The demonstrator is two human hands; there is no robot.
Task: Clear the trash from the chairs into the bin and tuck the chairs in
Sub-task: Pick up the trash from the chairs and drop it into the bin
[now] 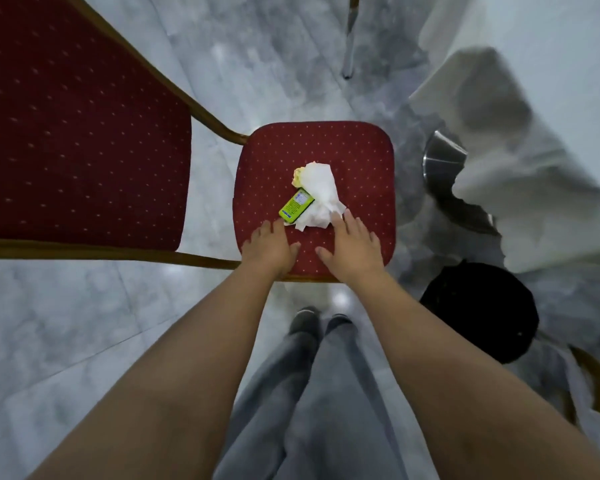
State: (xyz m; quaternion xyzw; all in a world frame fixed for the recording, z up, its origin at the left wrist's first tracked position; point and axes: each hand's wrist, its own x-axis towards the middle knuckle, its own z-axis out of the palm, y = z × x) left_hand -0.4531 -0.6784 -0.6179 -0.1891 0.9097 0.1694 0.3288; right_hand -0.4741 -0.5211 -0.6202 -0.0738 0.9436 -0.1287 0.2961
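Note:
A red dotted chair seat (361,157) lies straight below me, its tall backrest (77,133) stretching to the left. On the seat rest a crumpled white napkin (321,195) with a yellowish scrap at its far end and a small green carton (296,206) beside it. My left hand (269,249) hovers open at the seat's near edge, fingertips close to the carton. My right hand (354,245) is open too, its fingertips touching the napkin's near edge. A black bin (482,310) stands on the floor to the right of the seat.
A table draped in a white cloth (520,161) rises on the right, with a shiny metal base (442,157) under it. A thin metal leg (350,39) stands at the far end. My legs and shoes (321,323) are on the grey marble floor.

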